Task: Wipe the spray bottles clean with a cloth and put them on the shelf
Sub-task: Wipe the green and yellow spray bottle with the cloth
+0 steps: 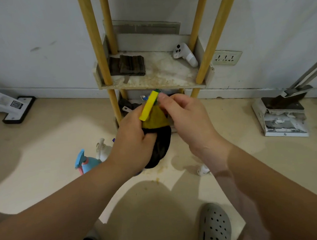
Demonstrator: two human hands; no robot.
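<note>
- Two hands are holding the spray bottle [154, 120] in front of the shelf [150, 86]: left hand [134, 139] wrapping its body, right hand [188, 120] pinching its top.
- Probably light and slippery; gripping the body is looking safest.

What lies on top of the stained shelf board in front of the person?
On the shelf board lie a folded brown cloth at the left and a white controller at the right. A wooden post covers the cloth's left edge.

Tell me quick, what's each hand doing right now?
Left hand: grips the cloth around the bottle.
Right hand: pinches the bottle's top.
</note>
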